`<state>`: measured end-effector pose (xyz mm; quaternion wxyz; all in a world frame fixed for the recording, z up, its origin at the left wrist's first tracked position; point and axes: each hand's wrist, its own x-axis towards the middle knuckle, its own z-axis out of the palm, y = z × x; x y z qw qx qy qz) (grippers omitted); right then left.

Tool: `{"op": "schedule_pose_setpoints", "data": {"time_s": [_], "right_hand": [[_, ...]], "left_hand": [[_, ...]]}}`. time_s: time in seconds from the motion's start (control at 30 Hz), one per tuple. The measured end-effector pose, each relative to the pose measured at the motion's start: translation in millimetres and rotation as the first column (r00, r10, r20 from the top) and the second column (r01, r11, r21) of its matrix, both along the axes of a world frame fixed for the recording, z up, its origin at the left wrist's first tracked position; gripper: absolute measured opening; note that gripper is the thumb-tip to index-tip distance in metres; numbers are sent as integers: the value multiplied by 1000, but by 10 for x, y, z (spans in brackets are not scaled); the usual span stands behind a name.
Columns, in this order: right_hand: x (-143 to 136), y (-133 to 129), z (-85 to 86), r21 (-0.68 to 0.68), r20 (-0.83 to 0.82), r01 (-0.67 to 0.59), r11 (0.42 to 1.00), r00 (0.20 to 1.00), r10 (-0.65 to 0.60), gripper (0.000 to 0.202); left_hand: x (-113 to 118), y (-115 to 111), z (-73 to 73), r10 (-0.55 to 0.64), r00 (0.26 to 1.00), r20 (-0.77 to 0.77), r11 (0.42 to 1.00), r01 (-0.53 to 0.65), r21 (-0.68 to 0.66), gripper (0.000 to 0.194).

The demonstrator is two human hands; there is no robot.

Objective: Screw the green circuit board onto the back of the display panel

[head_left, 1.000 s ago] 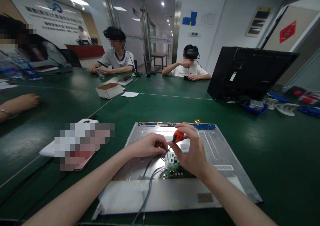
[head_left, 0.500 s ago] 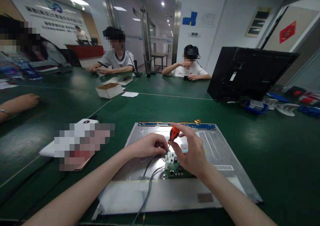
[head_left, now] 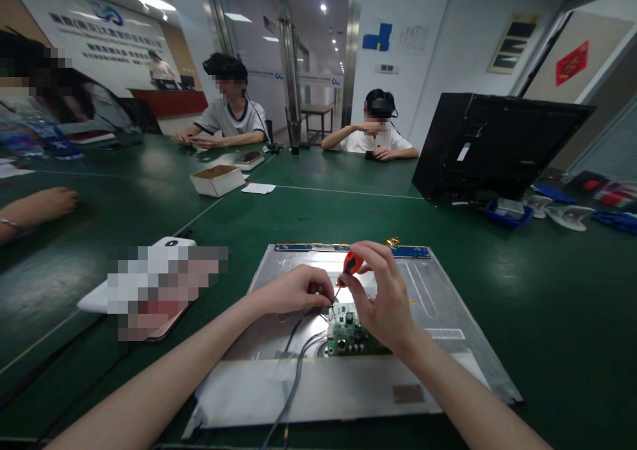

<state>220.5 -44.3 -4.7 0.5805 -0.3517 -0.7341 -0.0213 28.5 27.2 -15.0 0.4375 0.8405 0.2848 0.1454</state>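
A red-and-black screwdriver (head_left: 352,264) is pinched at its handle between the thumb and fingers of my right hand (head_left: 385,297). Its thin shaft slants down and left to the upper left corner of a green circuit board (head_left: 343,337). Right there, the fingertips of my left hand (head_left: 303,289) are closed together by the screwdriver's tip; whatever they grip is hidden. The board lies on the metal back of a flat display panel (head_left: 418,383). Grey cables (head_left: 297,377) run from the board's left side toward me. My right hand covers part of the board.
On the green table (head_left: 497,291), phones (head_left: 169,327) lie to the left. Further back are a white box (head_left: 217,180) and a black monitor (head_left: 497,145); a blue tray (head_left: 508,214) stands beside the monitor. Another person's hand (head_left: 54,202) rests at far left, and people sit opposite.
The screwdriver's handle has shifted slightly right and turned in my right hand, whose fingers have curled more. My left hand has stayed in place.
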Motion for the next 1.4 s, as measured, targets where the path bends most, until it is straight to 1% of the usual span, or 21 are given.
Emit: {"op": "schedule_pose_setpoints", "data": {"time_s": [0.13,0.23,0.33,0.47,0.57,0.73,0.8,0.87,0.97,1.03,1.1,1.17,1.27,1.4], "right_hand": [[9,-7,4,-16,36,-90,996,995,90,57],[3,-11,7,24,37,-124,992,992,123,53],[-15,-8,-7,69,-16,-112,991,993,113,47],[-28,0,-37,56,-78,-100,993,991,104,44],[-19,2,-34,51,-51,-107,993,993,109,44],[1,-4,0,39,-15,0,999,1000,1,39],[5,-10,9,24,-6,20,999,1000,-20,40],[7,-18,17,5,10,-4,1000,1000,4,43],[0,-26,23,0,16,-90,996,996,90,45],[-12,-25,19,32,-18,-135,990,991,136,45],[-25,-21,6,69,-71,-148,987,986,153,46],[-33,-16,-9,79,-104,-148,986,982,156,46],[-30,-15,-20,58,-96,-145,988,984,150,46],[-10,-26,-11,32,-56,-84,996,995,86,44]], "left_hand": [[7,-7,16,-2,1000,9,1000,2,-3,6],[9,-9,23,0,1000,16,1000,0,-6,5],[6,-8,24,-4,1000,20,1000,4,-8,6],[4,-8,26,-7,1000,9,1000,7,-16,5],[5,-9,29,-8,1000,-1,1000,8,-8,5],[5,-15,21,-4,1000,7,1000,4,-12,5],[7,-17,18,4,1000,12,1000,-4,-12,5],[8,-18,17,2,1000,20,1000,-2,-13,4],[5,-16,20,-1,1000,26,1000,1,-5,4],[1,-13,21,-5,1000,20,1000,5,0,5],[-2,-11,21,-9,1000,17,1000,9,-4,6],[-2,-10,20,-11,1000,18,1000,11,-11,6],[1,-11,20,-12,1000,16,1000,13,-21,6],[4,-9,20,-7,1000,14,999,7,-33,6]]}}
